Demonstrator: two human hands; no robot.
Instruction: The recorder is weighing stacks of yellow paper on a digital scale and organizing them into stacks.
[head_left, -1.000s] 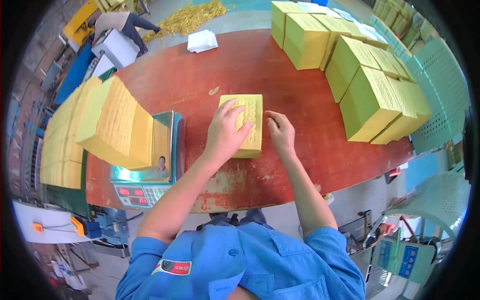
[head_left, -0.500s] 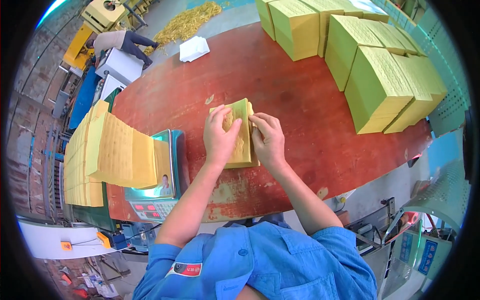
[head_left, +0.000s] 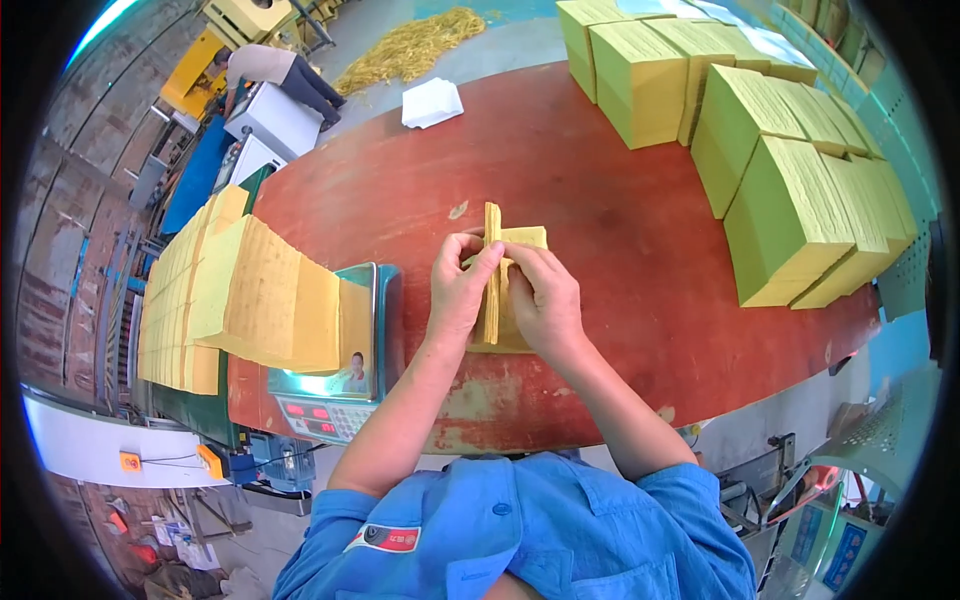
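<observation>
- Left hand (head_left: pixel 460 288) pinches a yellow sheaf (head_left: pixel 491 310), right of the scale (head_left: pixel 345 418); right hand (head_left: pixel 548 300) touches it, pinch unclear.
- Flat 1 second ago, it now stands edge-up, apparently parted from the yellow stack (head_left: pixel 526 237) beneath.

Wearer's hands (head_left: pixel 462 285): 2 | held bundle (head_left: pixel 492 305): 1 | scale (head_left: pixel 340 412): 1 | yellow stacks (head_left: pixel 785 235): seemingly 8+

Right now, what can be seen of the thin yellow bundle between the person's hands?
The thin yellow bundle looks like layered, paper-like sheets with uneven edges. It is held on edge, narrow side upward, its length running front to back. The left hand grips it; the right hand touches its right side. Below lies a yellow stack on the red table; whether bundle and stack touch is hidden.
</observation>
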